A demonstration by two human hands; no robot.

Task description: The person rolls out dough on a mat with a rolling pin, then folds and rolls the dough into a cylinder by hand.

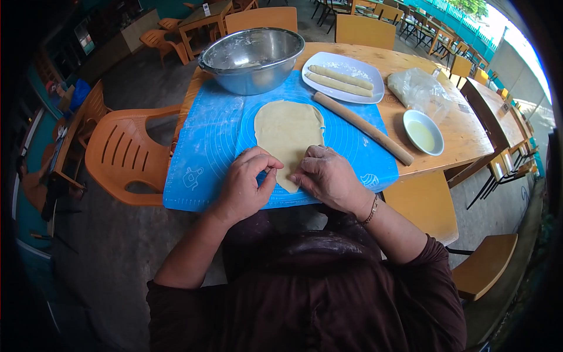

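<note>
A flat sheet of pale dough (pixel 287 128) lies on a blue silicone mat (pixel 205 141), its narrow end toward me. My left hand (pixel 252 179) is at the left of that narrow end, thumb and fingers pinched together near the dough's edge. On the other side, my right hand (pixel 328 176) has its fingers curled at the dough's right edge. What either hand pinches is too small to make out. A wooden rolling pin (pixel 363 128) rests diagonally across the mat's right part, beyond my right hand.
A steel bowl (pixel 252 61) stands at the back left. Two dough rolls (pixel 340 81) lie on a white plate (pixel 379 94). At the right are a plastic bag (pixel 419 91) and a small bowl of yellowish liquid (pixel 423 136). An orange chair (pixel 126 152) stands left of the table.
</note>
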